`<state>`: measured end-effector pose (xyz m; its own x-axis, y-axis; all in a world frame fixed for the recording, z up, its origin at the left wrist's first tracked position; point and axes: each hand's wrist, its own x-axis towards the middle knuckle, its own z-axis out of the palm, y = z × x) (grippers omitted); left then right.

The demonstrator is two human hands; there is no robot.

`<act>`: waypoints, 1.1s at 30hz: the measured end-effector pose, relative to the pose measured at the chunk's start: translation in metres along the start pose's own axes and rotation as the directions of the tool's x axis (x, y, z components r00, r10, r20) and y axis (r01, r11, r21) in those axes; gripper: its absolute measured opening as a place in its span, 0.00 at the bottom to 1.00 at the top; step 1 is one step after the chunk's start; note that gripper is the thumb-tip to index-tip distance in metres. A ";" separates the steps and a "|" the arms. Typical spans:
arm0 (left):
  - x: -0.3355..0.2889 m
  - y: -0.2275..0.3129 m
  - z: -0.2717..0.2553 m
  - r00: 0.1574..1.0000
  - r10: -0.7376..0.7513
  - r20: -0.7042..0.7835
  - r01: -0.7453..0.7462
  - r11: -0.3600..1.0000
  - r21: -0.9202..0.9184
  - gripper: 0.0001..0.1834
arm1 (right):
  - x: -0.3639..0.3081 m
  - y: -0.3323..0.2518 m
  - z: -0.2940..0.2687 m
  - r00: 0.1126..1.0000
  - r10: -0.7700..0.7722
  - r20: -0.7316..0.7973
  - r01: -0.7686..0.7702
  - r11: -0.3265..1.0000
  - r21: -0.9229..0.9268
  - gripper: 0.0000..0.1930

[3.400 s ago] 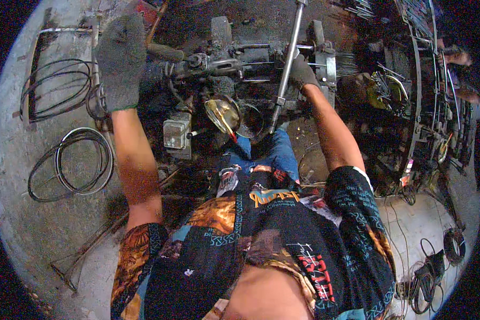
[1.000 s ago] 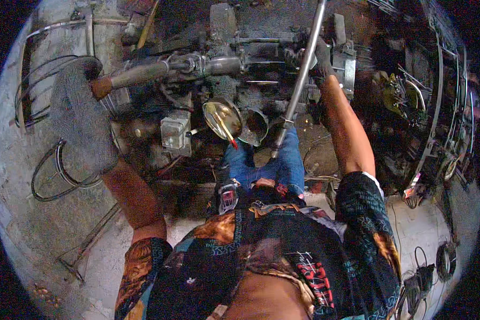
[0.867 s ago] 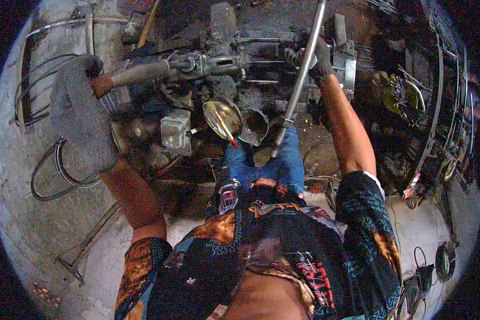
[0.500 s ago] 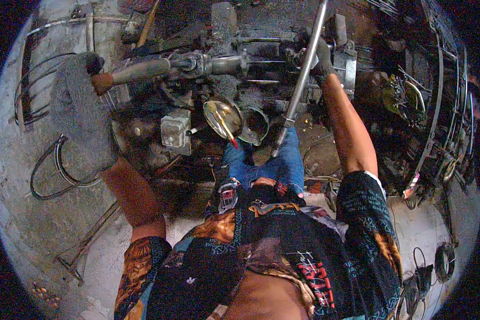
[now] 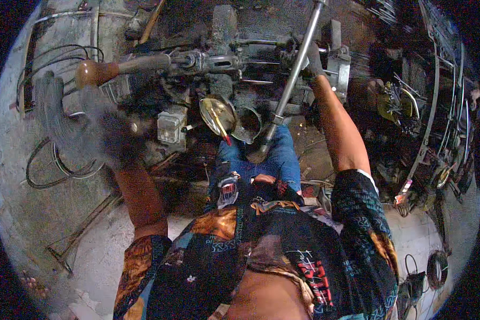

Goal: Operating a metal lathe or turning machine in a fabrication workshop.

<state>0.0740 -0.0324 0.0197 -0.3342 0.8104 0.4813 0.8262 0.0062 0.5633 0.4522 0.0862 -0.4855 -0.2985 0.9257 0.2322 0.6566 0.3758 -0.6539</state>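
My left hand (image 5: 74, 125) wears a grey glove and is blurred, fingers spread, holding nothing. It sits just below the brown knob (image 5: 90, 72) at the end of a horizontal lever (image 5: 149, 63) on a dirty metal machine (image 5: 224, 58). My right hand (image 5: 312, 56), also gloved, grips a long slanted metal pipe (image 5: 288, 90) that runs from the top edge down to my knees. The pipe's lower end (image 5: 261, 149) rests against my blue trousers.
A shiny round dish (image 5: 217, 114) and a small grey box (image 5: 170, 128) sit below the machine. Wire coils (image 5: 58, 168) and a bent rod frame (image 5: 74, 234) lie on the concrete floor at left. Metal hoops and rods (image 5: 437, 106) crowd the right side.
My left hand has come off the lever's knob and dropped lower and to the left, leaving the knob bare. The right hand stays on the pipe.
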 end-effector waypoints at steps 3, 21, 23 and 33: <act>-0.047 0.014 0.014 0.909 -0.071 0.412 0.128 0.985 -0.112 0.23 | -0.005 0.020 -0.014 0.988 -0.061 0.140 0.096 0.960 -0.263 0.09; -0.229 0.045 0.131 0.306 -0.422 0.853 0.800 0.600 0.010 0.23 | -0.001 -0.090 -0.044 0.890 0.404 0.210 -0.455 0.813 0.364 0.19; -0.225 0.048 0.125 0.251 -0.430 0.867 0.807 0.588 0.058 0.24 | -0.006 -0.085 -0.049 0.882 0.373 0.290 -0.401 0.915 0.043 0.17; -0.202 0.066 0.117 0.312 -0.543 0.779 0.774 0.621 0.122 0.26 | -0.008 -0.053 -0.034 0.918 0.335 0.210 -0.368 0.919 0.139 0.16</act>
<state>0.2493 -0.1272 -0.1195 -0.1996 0.7065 -0.6789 0.3095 0.7029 0.6405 0.4429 0.0604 -0.4282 -0.1998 0.9671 -0.1575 0.6170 -0.0007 -0.7870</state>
